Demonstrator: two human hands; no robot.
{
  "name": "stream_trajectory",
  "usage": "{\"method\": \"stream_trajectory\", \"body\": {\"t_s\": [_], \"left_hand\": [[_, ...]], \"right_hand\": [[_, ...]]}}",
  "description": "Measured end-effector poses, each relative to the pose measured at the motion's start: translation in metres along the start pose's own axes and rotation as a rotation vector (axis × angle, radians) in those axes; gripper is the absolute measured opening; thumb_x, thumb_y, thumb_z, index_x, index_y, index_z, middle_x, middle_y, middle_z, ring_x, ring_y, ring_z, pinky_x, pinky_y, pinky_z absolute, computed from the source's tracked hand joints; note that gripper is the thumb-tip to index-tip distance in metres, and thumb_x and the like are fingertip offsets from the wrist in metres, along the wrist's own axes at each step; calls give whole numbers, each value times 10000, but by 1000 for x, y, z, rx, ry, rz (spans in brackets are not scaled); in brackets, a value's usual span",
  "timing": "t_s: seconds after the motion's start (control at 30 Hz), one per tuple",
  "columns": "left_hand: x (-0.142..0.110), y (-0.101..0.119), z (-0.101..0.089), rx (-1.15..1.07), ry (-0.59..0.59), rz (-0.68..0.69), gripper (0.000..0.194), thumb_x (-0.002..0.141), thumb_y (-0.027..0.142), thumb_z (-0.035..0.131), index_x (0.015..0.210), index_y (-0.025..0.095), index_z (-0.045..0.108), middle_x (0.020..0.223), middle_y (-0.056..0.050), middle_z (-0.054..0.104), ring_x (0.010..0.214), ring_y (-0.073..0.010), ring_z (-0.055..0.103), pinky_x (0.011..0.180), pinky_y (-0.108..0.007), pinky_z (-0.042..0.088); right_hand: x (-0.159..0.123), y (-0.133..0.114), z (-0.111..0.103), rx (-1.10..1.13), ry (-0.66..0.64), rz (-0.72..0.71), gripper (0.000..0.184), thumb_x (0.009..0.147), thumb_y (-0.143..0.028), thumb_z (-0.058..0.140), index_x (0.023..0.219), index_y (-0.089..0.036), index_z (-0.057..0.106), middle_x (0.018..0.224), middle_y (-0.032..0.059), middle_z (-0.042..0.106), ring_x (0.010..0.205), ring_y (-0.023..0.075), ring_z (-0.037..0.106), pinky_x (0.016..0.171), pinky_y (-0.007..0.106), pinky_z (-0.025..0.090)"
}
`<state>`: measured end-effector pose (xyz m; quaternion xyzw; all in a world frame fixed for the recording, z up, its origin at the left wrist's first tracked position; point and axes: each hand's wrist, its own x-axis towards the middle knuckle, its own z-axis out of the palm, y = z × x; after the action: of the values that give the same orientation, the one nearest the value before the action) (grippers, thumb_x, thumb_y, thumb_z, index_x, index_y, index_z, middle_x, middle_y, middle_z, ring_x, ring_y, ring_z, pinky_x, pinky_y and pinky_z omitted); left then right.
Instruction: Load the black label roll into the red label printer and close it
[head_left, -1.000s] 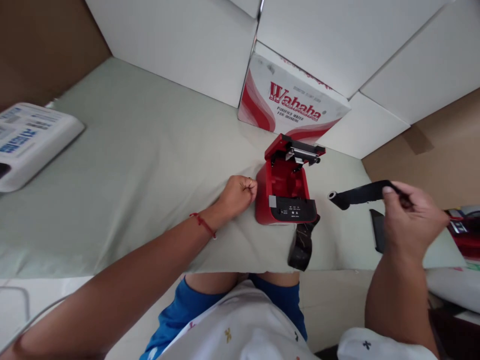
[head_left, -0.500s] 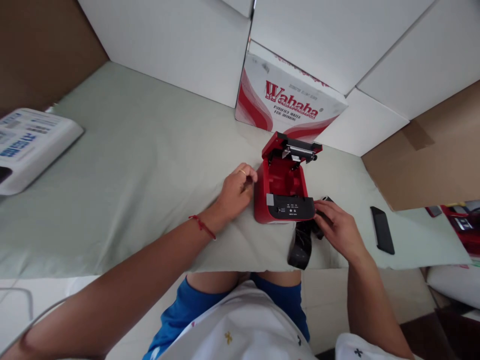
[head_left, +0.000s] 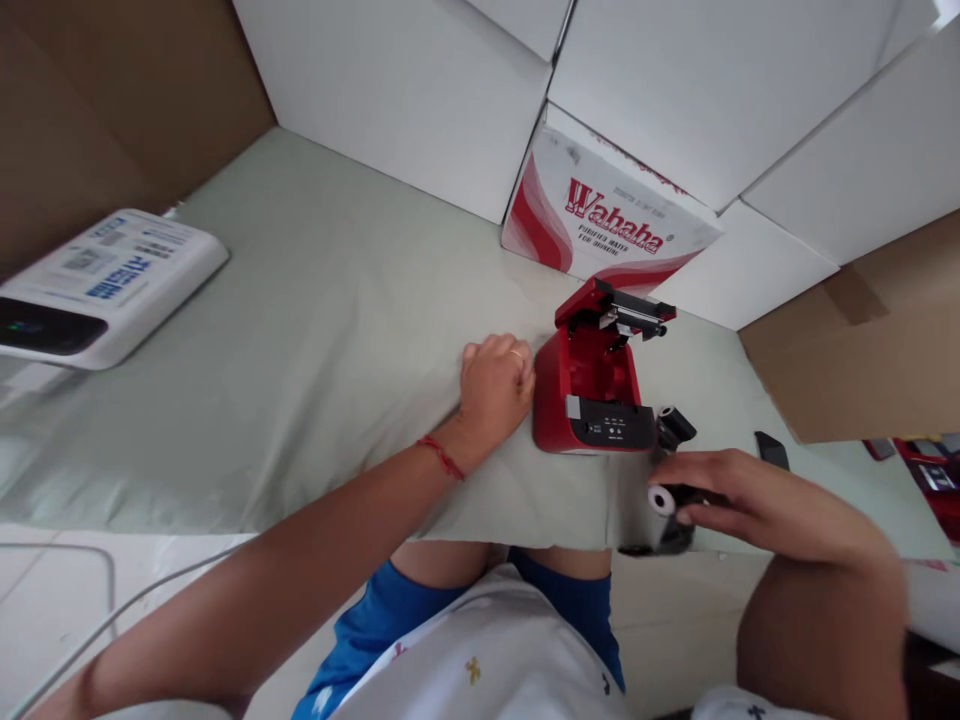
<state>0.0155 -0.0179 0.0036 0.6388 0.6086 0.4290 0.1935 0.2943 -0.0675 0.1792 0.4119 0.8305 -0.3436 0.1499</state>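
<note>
A red receipt printer (head_left: 547, 400) stands on the cloth-covered table with its lid (head_left: 589, 303) tilted up. Its inner bay looks bare. My left hand (head_left: 495, 388) lies curled into a loose fist against the printer's left side, with nothing seen in it. Between the thumb and fingers of my right hand (head_left: 731, 500) is a small paper roll (head_left: 660, 500), white at the end and dark outside, near the table's front edge. A black shiny piece hangs below it, blurred. Behind, a second small dark roll (head_left: 676, 425) lies right of the printer.
Behind the printer stands a red and white Wahaba-style carton (head_left: 607, 225) among white boxes. A white device (head_left: 112, 285) with a label sits at the left. Farther right are a black phone (head_left: 771, 450) and a brown cardboard box (head_left: 870, 340).
My right hand has moved from the printer's front right corner toward the front right, with the paper roll in it. My left hand has closed further beside the printer. The view has shifted.
</note>
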Motion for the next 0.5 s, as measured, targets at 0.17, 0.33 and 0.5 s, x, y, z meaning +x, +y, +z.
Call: {"method": "stream_trajectory", "body": {"t_s": [0.17, 0.33, 0.5], "left_hand": [[1, -1, -3, -128, -90, -58, 523, 1038, 425, 490, 606, 239, 262, 528, 50, 317, 524, -124, 259, 579, -314, 267], [-6, 5, -7, -216, 14, 39, 525, 1085, 470, 414, 629, 248, 281, 553, 45, 337, 541, -131, 306, 584, -327, 259], [-22, 16, -14, -111, 217, 591, 105, 979, 206, 487, 939, 214, 583, 881, -71, 666, 848, -231, 594, 790, -387, 458]], "right_hand": [[8, -32, -41, -87, 193, -128, 352, 1076, -363, 579, 1386, -311, 739, 1328, 61, 806, 1159, 221, 787, 993, 312, 619], [83, -29, -35, -255, 362, 68, 380, 1029, -260, 542, 1363, -219, 717, 1338, 108, 791, 1184, 282, 750, 1042, 414, 578], [120, -27, -33, -399, 290, 177, 276, 1005, -193, 548, 1192, -174, 750, 1180, 140, 817, 1022, 282, 750, 889, 363, 551]]}}
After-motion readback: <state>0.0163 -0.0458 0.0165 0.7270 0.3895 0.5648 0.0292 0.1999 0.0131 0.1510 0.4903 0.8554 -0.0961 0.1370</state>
